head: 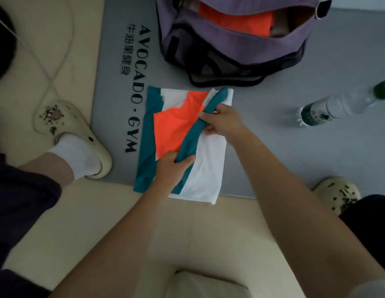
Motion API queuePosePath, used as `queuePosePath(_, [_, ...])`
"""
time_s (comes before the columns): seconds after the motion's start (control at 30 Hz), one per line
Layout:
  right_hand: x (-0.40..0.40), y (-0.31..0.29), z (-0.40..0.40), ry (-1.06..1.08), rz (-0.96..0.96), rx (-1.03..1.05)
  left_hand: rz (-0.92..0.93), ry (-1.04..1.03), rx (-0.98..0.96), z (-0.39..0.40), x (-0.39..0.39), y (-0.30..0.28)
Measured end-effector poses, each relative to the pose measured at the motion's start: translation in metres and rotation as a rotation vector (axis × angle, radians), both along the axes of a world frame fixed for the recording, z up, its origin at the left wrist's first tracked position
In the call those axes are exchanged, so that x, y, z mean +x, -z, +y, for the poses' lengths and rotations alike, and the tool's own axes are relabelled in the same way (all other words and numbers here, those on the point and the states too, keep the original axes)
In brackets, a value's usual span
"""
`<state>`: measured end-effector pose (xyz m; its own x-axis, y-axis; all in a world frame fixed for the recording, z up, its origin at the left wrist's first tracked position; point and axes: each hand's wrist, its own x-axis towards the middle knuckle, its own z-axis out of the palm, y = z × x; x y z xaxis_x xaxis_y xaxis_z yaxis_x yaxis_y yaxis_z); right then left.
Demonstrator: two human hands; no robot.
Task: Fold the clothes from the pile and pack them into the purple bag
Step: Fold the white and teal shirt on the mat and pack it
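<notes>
- The left hand (172, 168) is curling its fingers and thumb round the near part of a teal band of the garment (208, 164), with the thumb lying across the top of the fold.
- The right hand (219, 121) is pinching the same teal band farther up, fingers bent over it and fingertips tucked under the raised edge.
- Between the two hands the teal band is running as a lifted diagonal ridge, from the left hand up toward the garment's far right corner.
- The garment is a partly folded piece in white, teal and orange; an orange panel is showing in the middle, a second teal strip is lying flat along its left side, and white cloth is covering the right side and near end.
- The garment is lying on the grey gym mat (316, 158), close to the mat's near edge, with its near white corner hanging just over that edge onto the beige floor (127, 222).
- The purple bag (208, 46) is sitting open on the mat just beyond the garment's far edge, apart from it, with orange cloth (234, 20) showing inside.
- A clear plastic bottle (337, 106) with a green cap is lying on its side toward the mat's right edge.
- Black lettering (135, 91) is running along the mat's left edge.
- Cream clogs are sitting at left (68, 134) and right (335, 190), the left one partly on the mat's near left corner.
</notes>
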<state>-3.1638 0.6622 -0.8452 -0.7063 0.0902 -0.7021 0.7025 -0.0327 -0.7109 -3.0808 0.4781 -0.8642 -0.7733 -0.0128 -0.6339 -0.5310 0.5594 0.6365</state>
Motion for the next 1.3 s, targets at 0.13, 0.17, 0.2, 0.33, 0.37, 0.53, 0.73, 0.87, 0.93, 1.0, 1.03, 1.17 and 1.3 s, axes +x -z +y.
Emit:
queuePosePath(0.13, [-0.015, 0.003, -0.064, -0.055, -0.005, -0.022, -0.056, -0.033, -0.091, -0.053, -0.011, 0.003])
queuePosePath(0.17, [-0.017, 0.004, -0.076, -0.065, -0.014, -0.024, -0.068, -0.027, -0.116, -0.063, -0.012, 0.005])
queuePosePath(0.2, [-0.019, 0.005, -0.086, -0.073, -0.025, -0.024, -0.079, -0.036, -0.126, -0.072, -0.013, 0.008])
queuePosePath(0.33, [-0.028, 0.009, -0.114, -0.136, -0.031, 0.006, -0.087, -0.128, -0.078, -0.099, -0.012, 0.019])
queuePosePath(0.37, [-0.030, 0.009, -0.119, -0.164, -0.028, 0.017, -0.081, -0.138, -0.077, -0.103, -0.011, 0.021])
queuePosePath(0.53, [-0.026, 0.009, -0.108, -0.189, -0.023, 0.118, -0.007, -0.072, -0.208, -0.111, -0.013, 0.025])
queuePosePath(0.73, [0.033, 0.025, -0.038, -0.001, -0.021, 0.661, 0.099, -0.054, -0.376, -0.103, -0.022, 0.026])
queuePosePath(0.87, [0.060, 0.039, -0.040, -0.124, -0.223, 0.402, 0.051, -0.154, -0.211, -0.098, -0.024, 0.021])
queuePosePath(0.93, [0.062, 0.042, -0.044, -0.096, -0.218, 0.369, 0.006, -0.181, -0.170, -0.097, -0.023, 0.021])
queuePosePath(1.0, [0.062, 0.045, -0.038, -0.105, -0.212, 0.411, -0.126, -0.127, -0.163, -0.096, -0.025, 0.025])
queuePosePath(1.03, [0.063, 0.045, -0.031, -0.148, -0.216, 0.445, -0.225, -0.088, -0.153, -0.095, -0.025, 0.025])
queuePosePath(1.17, [0.067, 0.037, 0.019, -0.543, -0.263, 0.658, -0.293, 0.113, -0.188, -0.073, -0.032, 0.025])
queuePosePath(1.3, [0.062, 0.034, 0.049, -0.666, -0.228, 0.772, -0.018, -0.032, -0.185, -0.037, -0.047, 0.025])
